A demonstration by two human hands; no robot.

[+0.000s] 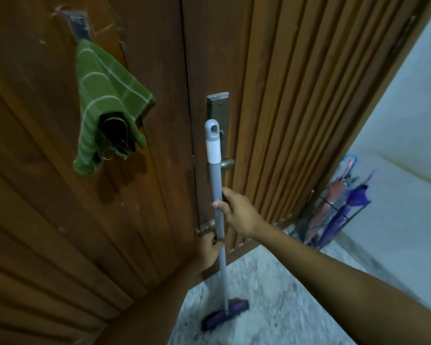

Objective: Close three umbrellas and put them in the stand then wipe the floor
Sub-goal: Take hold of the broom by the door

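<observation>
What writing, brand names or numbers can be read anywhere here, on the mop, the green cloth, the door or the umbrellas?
None can be read.
Mop handle: plain grey and white, no label showing.
Green cloth: only pale stripes.
Door plate: bare metal, no marking visible.
Umbrellas in the stand: too small and blurred to tell whether they carry any print.

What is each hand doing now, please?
Left hand: grips the mop handle, lower down.
Right hand: grips the same handle, higher up.
</observation>
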